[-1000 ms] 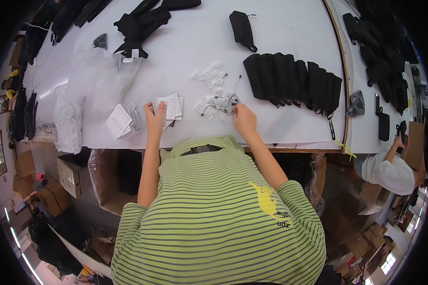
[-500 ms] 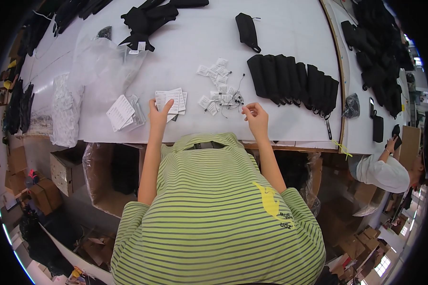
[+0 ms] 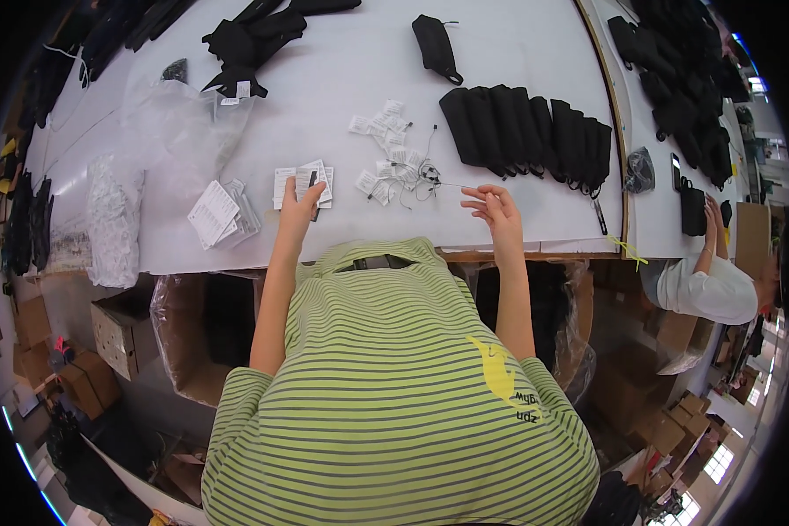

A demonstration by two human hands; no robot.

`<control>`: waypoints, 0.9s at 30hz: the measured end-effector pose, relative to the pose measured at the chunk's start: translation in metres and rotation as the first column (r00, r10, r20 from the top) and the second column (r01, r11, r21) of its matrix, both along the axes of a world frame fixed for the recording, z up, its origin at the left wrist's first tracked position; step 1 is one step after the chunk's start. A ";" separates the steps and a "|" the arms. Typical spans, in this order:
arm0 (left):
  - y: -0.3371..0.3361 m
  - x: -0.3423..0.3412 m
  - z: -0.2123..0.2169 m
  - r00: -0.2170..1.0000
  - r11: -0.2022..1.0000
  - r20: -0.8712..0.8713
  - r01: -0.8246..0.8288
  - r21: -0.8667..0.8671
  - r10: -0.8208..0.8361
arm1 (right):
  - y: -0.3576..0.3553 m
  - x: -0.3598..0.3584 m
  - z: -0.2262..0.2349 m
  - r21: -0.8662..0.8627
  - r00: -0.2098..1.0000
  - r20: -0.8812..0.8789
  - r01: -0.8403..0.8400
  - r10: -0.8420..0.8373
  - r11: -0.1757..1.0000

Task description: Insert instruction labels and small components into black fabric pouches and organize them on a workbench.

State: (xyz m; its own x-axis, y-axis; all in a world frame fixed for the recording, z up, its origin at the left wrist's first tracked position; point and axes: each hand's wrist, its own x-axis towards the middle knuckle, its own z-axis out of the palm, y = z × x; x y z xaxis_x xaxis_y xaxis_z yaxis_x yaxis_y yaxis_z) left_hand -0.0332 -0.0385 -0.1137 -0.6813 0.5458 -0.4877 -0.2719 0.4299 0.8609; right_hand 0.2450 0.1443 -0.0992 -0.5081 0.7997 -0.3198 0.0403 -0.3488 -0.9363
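Observation:
My left hand (image 3: 300, 209) is closed on white printed cards (image 3: 311, 175) at the table's near edge, thumb on top. A narrow dark strip shows beside the thumb. To the right, my right hand (image 3: 497, 209) pinches the end of a thin black string (image 3: 451, 184). That string runs taut leftward into a tangle of black strings (image 3: 428, 175). White printed tags (image 3: 399, 158) lie loosely spread around the tangle, between my two hands.
A row of black fabric pouches (image 3: 526, 131) lies at the right, with a single pouch (image 3: 434, 48) behind it. More white cards (image 3: 215, 215) and clear plastic bags (image 3: 180, 127) lie left. Black fabric pieces (image 3: 254, 44) sit farther back. A co-worker (image 3: 706, 285) works at far right.
My right hand has moved right, drawing a string out from the tangle. My left hand has shifted the cards, and a dark strip now shows there. The view has shifted slightly.

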 end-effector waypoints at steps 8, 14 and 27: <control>0.011 0.027 0.059 0.959 0.889 0.083 0.215 0.403 -0.270 | -0.009 -0.025 0.051 0.326 0.987 -0.039 -0.134 0.155 0.936; 0.013 0.043 0.076 0.910 0.818 0.108 0.301 0.491 -0.400 | -0.014 -0.038 0.074 0.535 0.973 0.204 -0.203 0.108 0.820; 0.018 0.060 0.081 0.882 0.813 0.031 0.420 0.404 -0.471 | -0.022 -0.050 0.071 0.722 0.976 0.184 -0.055 -0.114 0.690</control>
State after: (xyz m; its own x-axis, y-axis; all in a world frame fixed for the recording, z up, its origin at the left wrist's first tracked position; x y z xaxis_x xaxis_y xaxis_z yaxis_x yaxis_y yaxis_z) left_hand 0.0272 -0.0201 -0.0326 -0.2662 0.9319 -0.2465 -0.2444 0.1821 0.9524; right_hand 0.1955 0.1219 -0.0280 -0.4731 0.8385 0.2704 0.2546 0.4239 -0.8692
